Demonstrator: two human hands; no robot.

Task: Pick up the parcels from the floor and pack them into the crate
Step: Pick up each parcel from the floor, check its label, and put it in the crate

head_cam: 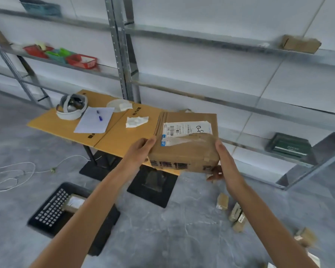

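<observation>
Two bare arms reach out from the bottom of the head view. The left grip (143, 149) holds the left end of a big brown cardboard box with a white label (186, 149), thumb on top. The right grip (225, 161) holds the right end, fingers curled under it. The box is up in the air, in front of the bench with the yellow-brown cardboard top (66, 122). Its long side runs left to right, from one grip to the other, and the label faces up.

The black plastic crate with holes (50, 207) sits on the grey floor (162, 238), down and to the left of the box, nearer the left grip. I think the box must go down and left. More small brown parcels (237, 216) lie on the floor to the right.
</observation>
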